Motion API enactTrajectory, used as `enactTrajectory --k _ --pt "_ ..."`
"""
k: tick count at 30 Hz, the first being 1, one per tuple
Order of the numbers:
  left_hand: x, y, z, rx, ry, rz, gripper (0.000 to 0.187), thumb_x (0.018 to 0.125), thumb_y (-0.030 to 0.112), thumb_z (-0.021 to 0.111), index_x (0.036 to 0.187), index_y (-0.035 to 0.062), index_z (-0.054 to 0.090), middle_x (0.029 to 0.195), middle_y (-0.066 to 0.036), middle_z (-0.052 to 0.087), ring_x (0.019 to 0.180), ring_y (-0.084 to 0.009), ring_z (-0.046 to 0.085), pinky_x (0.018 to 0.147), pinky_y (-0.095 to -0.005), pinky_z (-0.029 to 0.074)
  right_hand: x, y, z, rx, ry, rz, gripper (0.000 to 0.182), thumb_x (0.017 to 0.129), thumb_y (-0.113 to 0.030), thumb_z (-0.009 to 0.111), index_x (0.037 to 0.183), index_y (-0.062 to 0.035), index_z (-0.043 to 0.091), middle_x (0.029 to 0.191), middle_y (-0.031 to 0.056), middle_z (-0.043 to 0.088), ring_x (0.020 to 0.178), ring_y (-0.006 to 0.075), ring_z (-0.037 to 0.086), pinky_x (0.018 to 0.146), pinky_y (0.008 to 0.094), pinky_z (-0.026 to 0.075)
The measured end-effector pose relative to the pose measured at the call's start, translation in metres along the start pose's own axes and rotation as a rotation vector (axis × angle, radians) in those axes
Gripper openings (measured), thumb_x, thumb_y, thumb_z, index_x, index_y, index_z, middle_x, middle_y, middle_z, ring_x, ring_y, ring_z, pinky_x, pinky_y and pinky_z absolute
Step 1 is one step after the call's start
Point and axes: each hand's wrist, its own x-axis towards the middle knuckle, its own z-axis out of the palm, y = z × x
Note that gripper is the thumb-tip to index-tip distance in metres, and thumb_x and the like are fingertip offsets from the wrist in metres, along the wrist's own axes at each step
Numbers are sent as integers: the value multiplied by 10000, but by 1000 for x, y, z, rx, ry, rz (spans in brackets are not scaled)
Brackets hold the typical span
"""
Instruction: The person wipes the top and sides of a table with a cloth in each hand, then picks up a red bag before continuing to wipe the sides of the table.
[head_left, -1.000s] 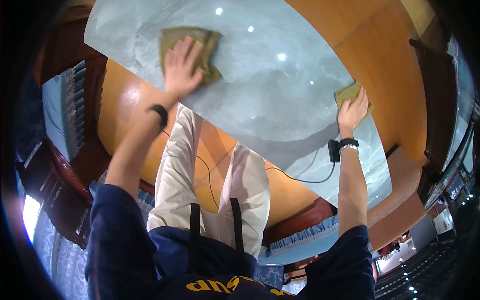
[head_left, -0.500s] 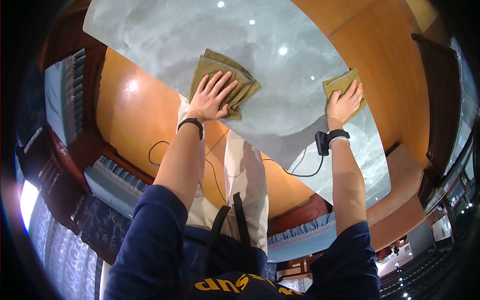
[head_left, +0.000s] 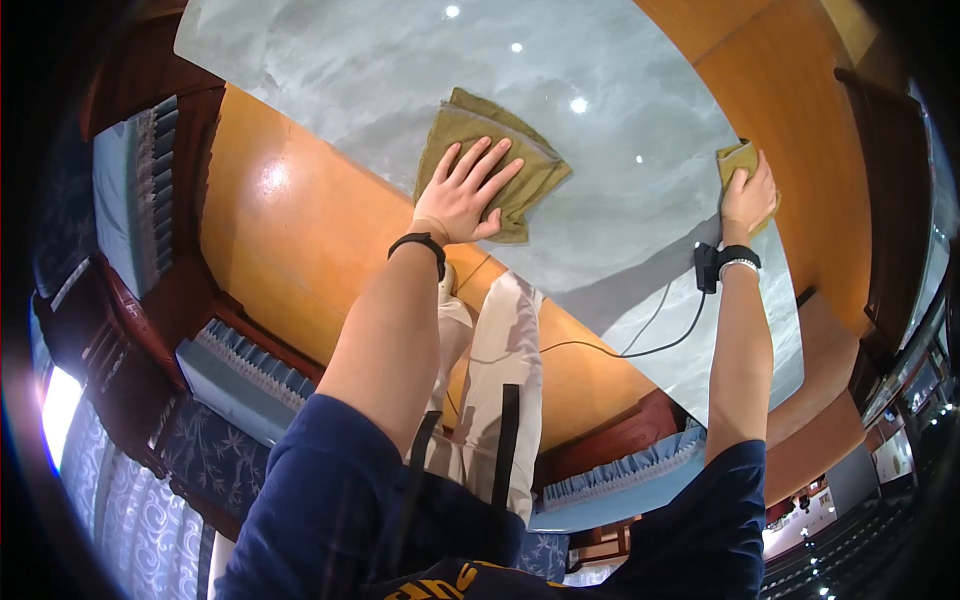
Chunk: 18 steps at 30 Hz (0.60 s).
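Observation:
My left hand (head_left: 467, 195) lies flat with fingers spread on a folded olive-green cloth (head_left: 530, 160), pressing it to a grey marble-patterned tabletop (head_left: 610, 190). A black band circles that wrist. At the tabletop's curved right edge, my right hand (head_left: 748, 198) has its fingers closed round a second olive-green cloth (head_left: 738, 157), which is bunched over the rim. Its underside is hidden. On my right wrist are a black strap and a small black device (head_left: 707, 268) with a cable (head_left: 640, 352) running from it.
Blue cushioned seats with pleated edges (head_left: 245, 375) stand on the left, and another blue seat (head_left: 625, 480) is at the lower right. Orange-brown floor (head_left: 290, 200) surrounds the table. Dark wooden furniture (head_left: 885, 210) runs along the right. The cable hangs across my legs.
Both hands have moved right with their cloths. My right hand has reached the tabletop's edge, and its cloth is now more bunched in the fingers. The view has shifted slightly.

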Motion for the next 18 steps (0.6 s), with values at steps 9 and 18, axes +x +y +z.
enactTrajectory --k 9,18 --pt "0 2 4 19 68 45 699 701 356 520 1367 258 336 1443 -28 270 1295 -225 292 1063 -456 224 -1 5 3 -7 31 63 545 847 -350 357 1341 -121 388 1379 108 379 1286 274 304 1053 425 208" --pt "-3 5 9 64 144 84 661 722 327 490 1361 244 341 1433 -42 283 1287 -237 301 1060 -453 233 -6 5 4 -7 60 -77 564 848 -363 366 1363 -134 354 1406 122 337 1302 297 279 1048 465 208"
